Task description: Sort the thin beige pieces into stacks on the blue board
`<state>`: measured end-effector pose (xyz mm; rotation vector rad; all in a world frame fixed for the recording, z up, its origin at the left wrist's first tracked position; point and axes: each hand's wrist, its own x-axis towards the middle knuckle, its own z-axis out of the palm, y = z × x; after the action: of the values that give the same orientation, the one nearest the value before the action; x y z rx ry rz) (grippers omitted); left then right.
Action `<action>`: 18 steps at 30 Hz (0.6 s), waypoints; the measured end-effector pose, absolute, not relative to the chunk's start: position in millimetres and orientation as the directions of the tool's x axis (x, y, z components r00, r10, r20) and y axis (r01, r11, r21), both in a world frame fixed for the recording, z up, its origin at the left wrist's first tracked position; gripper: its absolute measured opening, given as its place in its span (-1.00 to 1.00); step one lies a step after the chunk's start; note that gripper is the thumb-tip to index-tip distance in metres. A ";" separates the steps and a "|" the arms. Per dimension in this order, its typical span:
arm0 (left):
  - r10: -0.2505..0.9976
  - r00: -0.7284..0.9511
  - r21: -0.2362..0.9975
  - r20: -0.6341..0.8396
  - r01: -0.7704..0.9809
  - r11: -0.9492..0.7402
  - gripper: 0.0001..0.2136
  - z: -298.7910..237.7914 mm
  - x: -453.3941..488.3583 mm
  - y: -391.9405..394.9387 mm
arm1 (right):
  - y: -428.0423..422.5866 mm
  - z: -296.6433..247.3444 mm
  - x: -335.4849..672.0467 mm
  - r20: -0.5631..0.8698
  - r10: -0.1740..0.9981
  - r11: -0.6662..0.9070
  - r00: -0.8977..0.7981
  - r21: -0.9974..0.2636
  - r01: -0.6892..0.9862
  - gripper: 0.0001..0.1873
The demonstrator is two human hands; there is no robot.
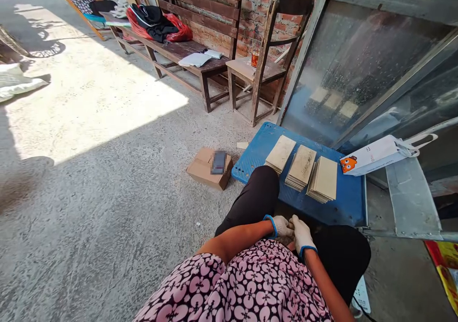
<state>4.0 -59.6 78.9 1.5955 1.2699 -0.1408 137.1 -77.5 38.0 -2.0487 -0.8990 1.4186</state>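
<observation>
My left hand point(282, 226) and my right hand point(301, 233), both in white knit gloves with blue cuffs, meet over my lap between my knees. Their fingers are curled in and touch each other; whatever they may hold is hidden. Beyond my knees is a blue plastic table point(250, 152). Three stacks of thin, pale rectangular boards rest on it: a left stack point(281, 153), partly behind my knee, a middle stack point(301, 165) with dark specks on top, and a right stack point(325, 176).
A cardboard box point(200, 165) with a blurred-out dark object on it sits on the floor left of the table. A white paper bag point(374, 155) lies at the table's right. Behind are a wooden chair point(243, 68), a bench point(179, 50) and a glass-panelled frame point(343, 59). Another person sits far left.
</observation>
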 end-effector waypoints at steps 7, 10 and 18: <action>0.654 0.432 0.639 -0.621 0.762 0.105 -0.73 78.6 5.8 -62.6 | -75.3 46.7 126.5 -0.625 0.724 -0.688 0.292 -0.686 0.237 -0.65; 0.665 0.388 0.613 -0.639 0.778 0.135 -0.74 79.7 4.2 -64.4 | -73.0 45.6 124.9 -0.626 0.730 -0.682 0.272 -0.686 0.253 -0.68; 0.655 0.313 0.543 -0.688 0.820 0.179 -0.67 84.3 -7.9 -71.3 | -63.3 24.0 116.0 -0.682 0.712 -0.702 0.166 -0.698 0.145 -0.62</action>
<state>-7.9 -71.3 84.3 1.5351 1.4013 -0.1989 116.0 -63.3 24.0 -1.9698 -0.8089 1.5633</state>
